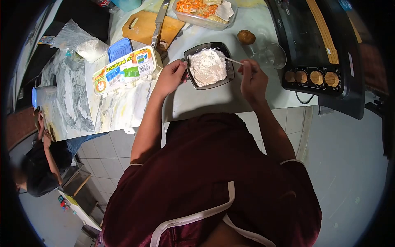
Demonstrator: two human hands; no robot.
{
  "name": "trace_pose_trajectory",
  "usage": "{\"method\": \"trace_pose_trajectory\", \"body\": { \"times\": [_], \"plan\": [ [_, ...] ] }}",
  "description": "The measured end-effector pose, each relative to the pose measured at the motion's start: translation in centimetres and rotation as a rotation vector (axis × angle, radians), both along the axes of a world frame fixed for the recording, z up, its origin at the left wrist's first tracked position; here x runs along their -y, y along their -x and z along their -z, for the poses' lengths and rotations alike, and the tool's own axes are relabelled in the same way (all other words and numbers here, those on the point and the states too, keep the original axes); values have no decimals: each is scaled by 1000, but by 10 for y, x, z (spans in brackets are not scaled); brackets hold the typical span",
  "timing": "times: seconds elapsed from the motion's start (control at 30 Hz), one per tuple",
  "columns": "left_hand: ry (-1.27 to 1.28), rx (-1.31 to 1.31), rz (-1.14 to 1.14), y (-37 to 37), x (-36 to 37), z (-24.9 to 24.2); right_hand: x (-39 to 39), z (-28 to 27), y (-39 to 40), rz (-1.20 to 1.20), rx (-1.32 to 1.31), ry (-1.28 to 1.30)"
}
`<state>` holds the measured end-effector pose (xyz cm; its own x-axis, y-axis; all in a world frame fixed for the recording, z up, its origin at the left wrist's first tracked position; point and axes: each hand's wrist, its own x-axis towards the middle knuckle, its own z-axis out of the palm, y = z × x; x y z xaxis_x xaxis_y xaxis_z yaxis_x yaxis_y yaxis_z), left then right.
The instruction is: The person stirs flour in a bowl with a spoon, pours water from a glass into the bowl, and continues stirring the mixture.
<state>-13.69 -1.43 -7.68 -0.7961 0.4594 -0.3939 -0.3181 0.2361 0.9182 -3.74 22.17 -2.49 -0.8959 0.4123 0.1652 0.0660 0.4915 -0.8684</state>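
A dark square bowl (190,77) stands near the counter's front edge, heaped with white flour (207,68). My left hand (173,76) grips the bowl's left rim, thumb at the top edge. In my right hand (253,80) is the thin handle of a spoon (233,61), pinched between the fingers. The spoon's head lies at the right side of the flour, partly hidden in it. Behind the right hand are a brown round potato-like item (246,37) and a clear glass (276,56).
Left of the bowl lies a seasoning set box (125,70) on an egg carton. Farther back are a cutting board (142,26) with a knife (159,24), and a tub of shredded vegetables (201,20). A black oven (314,45) borders the right. Another person (41,164) is at far left.
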Motion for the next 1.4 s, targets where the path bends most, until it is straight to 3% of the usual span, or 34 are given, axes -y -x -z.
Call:
{"method": "trace_pose_trajectory", "body": {
  "times": [0.1, 0.23, 0.43, 0.5, 0.83, 0.93, 1.0, 1.1, 1.23, 1.33, 1.4],
  "plan": [
    [-25, 5, 17, 0, 1, -1, -8, 17, 5, 115, -60, 218],
    [-13, 35, 6, -2, 1, -1, -5, 12, 0, 118, -103, 314],
    [-29, 36, -17, -3, 1, -1, 5, 12, -16, -165, -19, 152],
    [1, 9, -8, -3, 0, -4, 5, 14, -16, -279, -147, -90],
    [20, -13, -4, -5, -2, -6, -21, 5, 2, -240, -201, -306],
    [17, -23, -3, -5, -3, -6, -16, 19, 1, -178, -182, -209],
    [14, -40, -3, -5, -2, -4, -9, 24, -4, -43, -40, 134],
    [-2, -26, -1, -6, -1, -4, -8, 35, -6, 63, -72, 314],
    [-18, -8, -11, -6, -2, -5, -7, 25, -15, -26, -108, 327],
    [-7, -8, -5, -6, -2, -6, -8, 10, -22, -153, -187, 212],
    [-8, -15, 8, -6, -1, -8, -12, 4, -26, -331, -236, -36]
  ]
}}
